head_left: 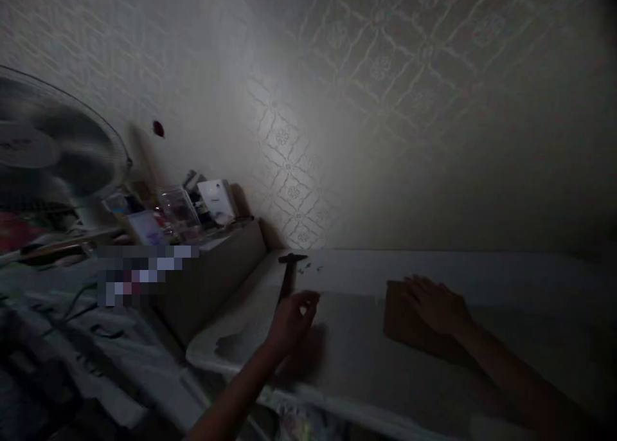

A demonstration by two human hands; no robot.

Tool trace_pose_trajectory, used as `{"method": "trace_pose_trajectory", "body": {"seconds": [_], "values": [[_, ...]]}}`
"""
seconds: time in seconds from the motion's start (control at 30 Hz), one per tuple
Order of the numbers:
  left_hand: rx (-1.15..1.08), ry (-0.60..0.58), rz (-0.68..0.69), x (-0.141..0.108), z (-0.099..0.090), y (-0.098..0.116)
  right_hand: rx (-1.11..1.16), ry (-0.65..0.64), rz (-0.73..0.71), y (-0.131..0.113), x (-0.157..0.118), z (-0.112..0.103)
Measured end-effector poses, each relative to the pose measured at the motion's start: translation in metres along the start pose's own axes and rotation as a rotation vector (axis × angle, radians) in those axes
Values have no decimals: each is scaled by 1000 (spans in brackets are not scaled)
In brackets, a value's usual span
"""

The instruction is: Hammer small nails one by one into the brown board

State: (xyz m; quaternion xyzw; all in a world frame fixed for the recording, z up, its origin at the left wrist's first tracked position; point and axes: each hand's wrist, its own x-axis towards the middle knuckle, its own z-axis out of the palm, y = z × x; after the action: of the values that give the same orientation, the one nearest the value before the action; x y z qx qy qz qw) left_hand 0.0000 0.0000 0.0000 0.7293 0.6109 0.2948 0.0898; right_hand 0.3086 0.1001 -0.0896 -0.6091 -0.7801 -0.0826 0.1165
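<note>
My left hand (293,317) is raised over the light tabletop, thumb and fingertips pinched together; whatever is between them is too small to make out. Just beyond it lies a hammer (288,278), its head toward the wall and the lower end of its handle hidden behind the hand. Several tiny dark pieces, perhaps nails (308,267), are scattered beside the hammer head. On the right, my right hand (438,306) rests flat with fingers stretched out on a flat brown board (398,319). The hand and forearm cover part of the board.
A patterned wall (385,139) rises behind the white table (351,351). To the left stands a cabinet (216,280) crowded with small items, including a white box (218,198) and a clear container (178,209). An electric fan (48,139) stands at far left. The light is dim.
</note>
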Motion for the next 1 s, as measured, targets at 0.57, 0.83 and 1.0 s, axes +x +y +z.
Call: {"method": "trace_pose_trajectory", "body": {"seconds": [0.57,0.83,1.0], "values": [[553,-156,-339,126,11,-67,133,54,-50,-10,26,-1],[628,-197,-326,132,16,-68,188,53,-55,-13,26,-12],[666,-205,-327,135,19,-65,201,28,-29,-17,24,-20]]}}
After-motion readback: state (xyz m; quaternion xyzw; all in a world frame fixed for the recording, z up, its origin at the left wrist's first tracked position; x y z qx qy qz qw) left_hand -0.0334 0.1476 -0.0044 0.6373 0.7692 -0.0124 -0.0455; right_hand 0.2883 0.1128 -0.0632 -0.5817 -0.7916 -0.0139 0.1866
